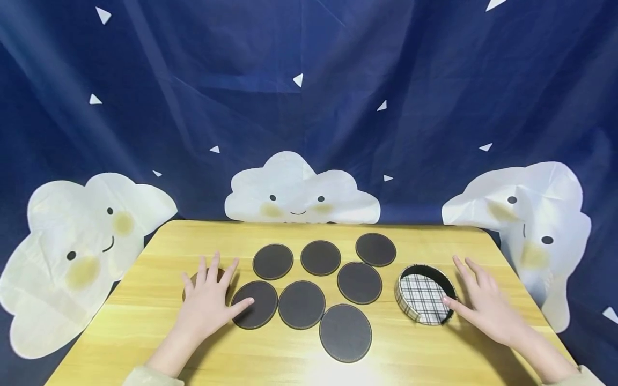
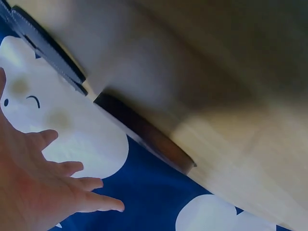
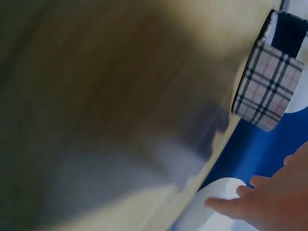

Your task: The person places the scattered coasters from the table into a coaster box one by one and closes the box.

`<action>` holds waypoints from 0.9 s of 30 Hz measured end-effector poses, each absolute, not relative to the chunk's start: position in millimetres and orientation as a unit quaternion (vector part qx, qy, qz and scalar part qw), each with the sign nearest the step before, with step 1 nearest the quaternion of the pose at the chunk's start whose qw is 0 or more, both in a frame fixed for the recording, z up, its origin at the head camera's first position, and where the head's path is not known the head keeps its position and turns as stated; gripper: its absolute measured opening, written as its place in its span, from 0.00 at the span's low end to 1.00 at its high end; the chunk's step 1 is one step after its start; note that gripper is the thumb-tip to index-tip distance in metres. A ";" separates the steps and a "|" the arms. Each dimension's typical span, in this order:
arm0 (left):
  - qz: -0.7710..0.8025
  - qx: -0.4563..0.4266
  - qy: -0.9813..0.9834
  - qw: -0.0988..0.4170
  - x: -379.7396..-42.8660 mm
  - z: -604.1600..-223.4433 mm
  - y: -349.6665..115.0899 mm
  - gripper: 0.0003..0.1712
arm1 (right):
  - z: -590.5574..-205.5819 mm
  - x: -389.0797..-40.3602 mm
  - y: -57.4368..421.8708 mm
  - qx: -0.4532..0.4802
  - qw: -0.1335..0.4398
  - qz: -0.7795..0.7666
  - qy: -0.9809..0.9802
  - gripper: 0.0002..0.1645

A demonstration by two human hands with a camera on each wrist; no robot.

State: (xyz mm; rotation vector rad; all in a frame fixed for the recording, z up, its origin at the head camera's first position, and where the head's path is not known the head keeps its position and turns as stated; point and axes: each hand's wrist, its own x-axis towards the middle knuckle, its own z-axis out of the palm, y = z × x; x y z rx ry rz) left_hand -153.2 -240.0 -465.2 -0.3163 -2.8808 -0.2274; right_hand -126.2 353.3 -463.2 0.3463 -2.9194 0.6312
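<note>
My left hand (image 1: 205, 300) hovers with spread fingers over a brown round piece (image 1: 221, 274), which it partly hides; in the left wrist view this brown piece (image 2: 144, 130) has a thick dark edge. The left thumb overlaps a black round coaster (image 1: 257, 317) in the head view. At the right, my right hand (image 1: 490, 305) is held beside a round plaid coaster holder (image 1: 409, 308), fingers spread, thumb tip at its rim in the head view. The holder's outer wall (image 3: 269, 82) is checked and has a cutout. Neither hand grips anything.
Several more black stitched coasters lie flat between the hands, among them a back right one (image 1: 375, 249) and a front one (image 1: 345, 333). The wooden table (image 1: 289, 356) ends at a blue curtain (image 1: 338, 118) printed with white clouds.
</note>
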 end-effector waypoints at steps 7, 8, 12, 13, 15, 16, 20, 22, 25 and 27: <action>-0.066 -0.151 -0.979 0.122 -148.5 -471.0 -237.3 0.58 | -467.7 -121.2 351.9 0.100 0.029 0.322 -0.941 0.52; -0.061 -0.157 -0.978 0.123 -147.9 -472.0 -236.7 0.59 | -468.6 -121.4 352.1 0.099 0.028 0.332 -0.938 0.51; -0.038 -0.187 -0.973 0.129 -147.5 -477.5 -234.7 0.59 | -473.0 -123.2 354.2 0.095 0.023 0.384 -0.918 0.47; -0.033 -0.194 -0.972 0.130 -147.7 -479.0 -234.1 0.59 | -474.1 -123.8 355.0 0.093 0.023 0.393 -0.914 0.45; -0.024 -0.207 -0.969 0.132 -148.4 -481.3 -232.6 0.60 | -476.5 -125.5 357.1 0.087 0.022 0.414 -0.906 0.43; -0.021 -0.213 -0.968 0.132 -148.6 -482.2 -231.7 0.60 | -477.6 -126.1 358.1 0.084 0.018 0.430 -0.899 0.41; -0.014 -0.232 -0.964 0.128 -149.7 -484.9 -227.9 0.60 | -482.8 -129.5 361.5 0.068 -0.008 0.512 -0.856 0.37; -0.013 -0.238 -0.963 0.125 -150.1 -485.7 -226.1 0.60 | -485.4 -130.8 362.6 0.063 -0.021 0.567 -0.821 0.33; -0.014 -0.245 -0.962 0.124 -150.2 -486.0 -223.6 0.59 | -489.2 -132.6 364.0 0.084 -0.038 0.655 -0.750 0.26; -0.018 -0.249 -0.960 0.126 -149.8 -486.0 -222.5 0.58 | -490.3 -134.0 364.4 0.115 -0.055 0.704 -0.699 0.26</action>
